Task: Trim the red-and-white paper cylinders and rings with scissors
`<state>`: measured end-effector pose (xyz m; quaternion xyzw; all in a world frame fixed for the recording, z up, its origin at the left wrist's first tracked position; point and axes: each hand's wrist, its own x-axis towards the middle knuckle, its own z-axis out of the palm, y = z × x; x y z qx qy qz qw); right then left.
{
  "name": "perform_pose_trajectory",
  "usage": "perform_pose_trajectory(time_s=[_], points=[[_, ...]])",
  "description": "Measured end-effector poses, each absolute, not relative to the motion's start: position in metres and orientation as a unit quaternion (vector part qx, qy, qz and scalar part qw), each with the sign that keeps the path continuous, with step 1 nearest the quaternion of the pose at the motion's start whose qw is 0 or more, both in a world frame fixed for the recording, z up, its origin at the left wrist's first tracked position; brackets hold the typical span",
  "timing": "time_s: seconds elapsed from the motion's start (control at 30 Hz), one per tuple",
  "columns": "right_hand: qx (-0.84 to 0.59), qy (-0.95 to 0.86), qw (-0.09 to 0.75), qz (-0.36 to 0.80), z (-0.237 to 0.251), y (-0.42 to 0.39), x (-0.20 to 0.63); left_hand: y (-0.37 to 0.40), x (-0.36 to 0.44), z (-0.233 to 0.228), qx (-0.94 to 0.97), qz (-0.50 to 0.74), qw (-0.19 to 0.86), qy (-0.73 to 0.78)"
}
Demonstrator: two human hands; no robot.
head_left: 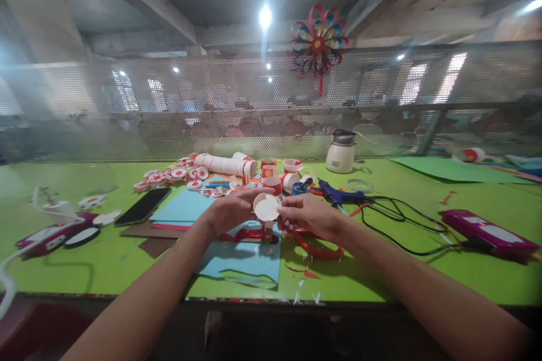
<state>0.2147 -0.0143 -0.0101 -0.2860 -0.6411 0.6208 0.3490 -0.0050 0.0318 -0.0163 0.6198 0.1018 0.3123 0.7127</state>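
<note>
In front of me, a small round white paper piece [266, 207], which looks like the cut-off bottom of a paper cup, is held up between both hands. My right hand [311, 214] is closed, pinching its right edge between thumb and fingers. Around its left side curves my left hand [231, 211], the fingertips against the rim and partly hidden. Below the hands lie blue paper sheets [243, 256] and red-handled scissors [317, 247]. Just beyond stand red-and-white paper cup pieces [271, 183].
A blue glue gun [339, 193] with a black cable lies at the right, near a purple power strip [486, 231]. At left are a phone [144, 206] and another power strip [55, 237]. Decorated discs [178, 172], stacked cups [224, 164] and a kettle [340, 153] stand farther back.
</note>
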Motion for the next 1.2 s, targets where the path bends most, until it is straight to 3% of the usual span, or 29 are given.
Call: perform_pose_trajectory(time_s=[0.43,0.77,0.83,1.0,1.2], points=[[-0.305,-0.659,0.323,0.607,-0.018,-0.002,0.222,0.033,-0.003,-0.016,0.623,0.286,0.699,0.202],[-0.354,-0.643,0.373,0.568,-0.016,-0.004,0.215,0.036,-0.001,-0.020,0.618,0.305,0.688,0.229],[-0.381,-0.674,0.386,0.502,-0.015,-0.005,0.215,0.036,-0.002,-0.019,0.618,0.310,0.683,0.236],[-0.393,-0.812,0.410,0.135,-0.015,-0.012,0.210,0.036,-0.005,-0.014,0.622,0.328,0.664,0.253],[-0.346,-0.847,0.403,0.016,-0.012,-0.028,0.202,0.040,-0.006,-0.020,0.605,0.381,0.670,0.201]])
